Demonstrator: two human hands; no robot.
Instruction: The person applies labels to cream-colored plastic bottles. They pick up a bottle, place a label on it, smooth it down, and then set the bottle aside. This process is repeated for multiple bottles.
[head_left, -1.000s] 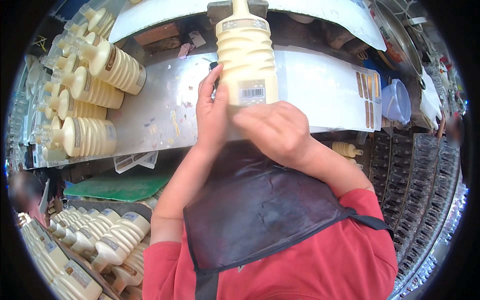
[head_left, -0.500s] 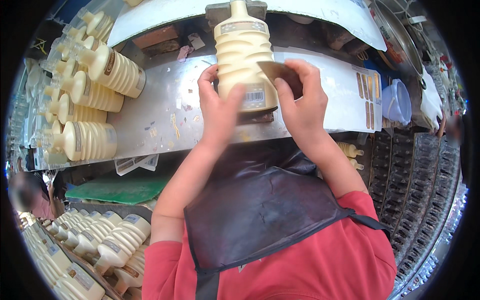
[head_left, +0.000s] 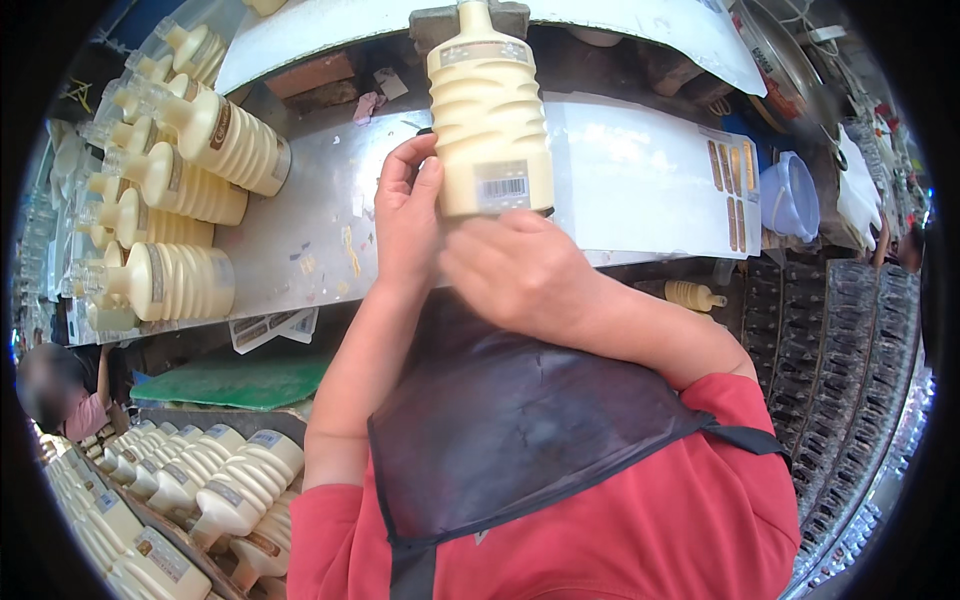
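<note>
Head view: a ribbed cream bottle [head_left: 490, 115] lies neck-away over the bench [head_left: 310, 215].
More cream bottles [head_left: 190, 280] lie leftmost; the left grip [head_left: 406, 225] meets the ribbed one's lower left side, its closure unclear; the right grip [head_left: 525, 268] blurs at the base, spread or pinching impossible to tell; then a blue bucket [head_left: 790, 198].

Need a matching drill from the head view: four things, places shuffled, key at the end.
Things:
1. left hand
2. barcoded cream bottle
3. pail
4. green board

Places:
a. just right of the white sheet
b. neck at the grey block, top centre
c. beyond the metal bench's near edge, on the picture's left
d. at the bottle's lower left side

Pairs: 1-d, 2-b, 3-a, 4-c
</note>
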